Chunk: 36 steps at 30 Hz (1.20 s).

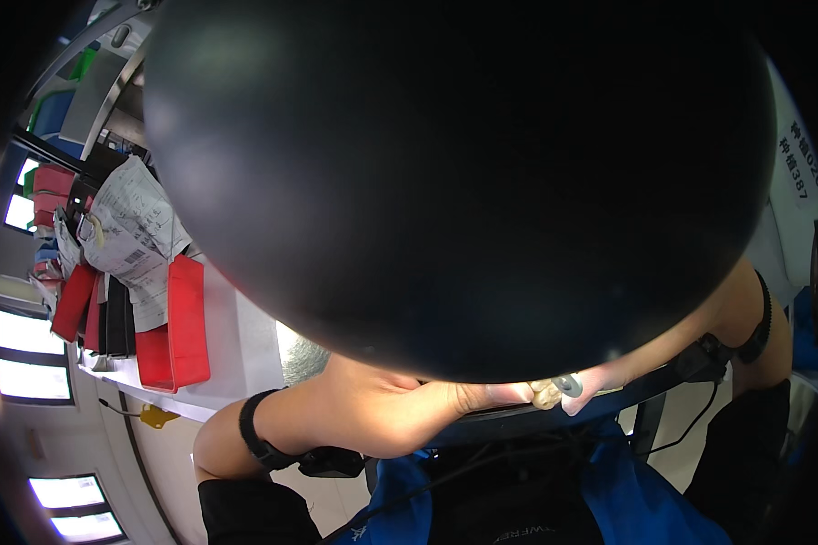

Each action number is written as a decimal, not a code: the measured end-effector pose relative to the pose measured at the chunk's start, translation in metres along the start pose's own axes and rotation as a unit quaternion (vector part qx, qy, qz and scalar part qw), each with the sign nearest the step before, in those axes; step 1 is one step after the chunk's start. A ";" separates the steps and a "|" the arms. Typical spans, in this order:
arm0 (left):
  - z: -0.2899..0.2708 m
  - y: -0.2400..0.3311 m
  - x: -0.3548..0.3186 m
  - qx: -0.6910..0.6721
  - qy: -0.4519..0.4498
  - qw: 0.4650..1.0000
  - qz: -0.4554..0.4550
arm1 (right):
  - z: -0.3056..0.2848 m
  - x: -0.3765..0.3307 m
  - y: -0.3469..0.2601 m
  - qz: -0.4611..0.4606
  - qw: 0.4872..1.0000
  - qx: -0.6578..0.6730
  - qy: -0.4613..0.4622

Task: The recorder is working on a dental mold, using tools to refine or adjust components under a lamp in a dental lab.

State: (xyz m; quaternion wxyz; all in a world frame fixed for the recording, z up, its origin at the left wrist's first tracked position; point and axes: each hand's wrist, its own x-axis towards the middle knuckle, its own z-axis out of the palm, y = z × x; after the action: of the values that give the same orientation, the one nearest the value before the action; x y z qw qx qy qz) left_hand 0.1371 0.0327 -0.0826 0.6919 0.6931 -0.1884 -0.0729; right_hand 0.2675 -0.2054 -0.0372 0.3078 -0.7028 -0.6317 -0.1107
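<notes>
A large black rounded shape (463,200) fills the middle of the view and covers much of both hands. Below its lower edge, my left hand (409,400) reaches right, with the thumb pressed against a small cream-coloured, lumpy, tooth-like piece (545,394). My right hand (613,368) comes in from the right, its fingertips close together beside that piece. A small grey, round-ended thing (568,385) shows at those fingertips; its kind cannot be made out. Most fingers of both hands are hidden behind the black shape.
On the white tabletop (245,350) at left stands a red bin (173,359), with black bins (118,318) and printed papers (136,222) next to it. A yellow tag-like piece (159,416) hangs on a cable below. Straps with black devices circle both my forearms.
</notes>
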 end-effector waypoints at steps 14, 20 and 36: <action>0.006 0.009 -0.003 -0.021 0.056 0.997 -0.038 | -0.001 0.001 -0.003 0.002 0.999 -0.043 0.007; 0.003 0.012 -0.002 -0.042 0.031 0.998 -0.033 | 0.002 -0.001 -0.002 -0.016 0.987 -0.156 0.029; 0.001 0.007 0.001 -0.041 -0.006 0.999 -0.017 | -0.017 0.010 -0.008 -0.053 0.980 -0.182 -0.063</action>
State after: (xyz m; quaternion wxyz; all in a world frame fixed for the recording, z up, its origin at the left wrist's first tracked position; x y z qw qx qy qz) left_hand 0.1365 0.0318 -0.0752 0.7177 0.6665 -0.1772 -0.0963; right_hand 0.2660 -0.2064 -0.0162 0.1281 -0.7183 -0.6553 -0.1957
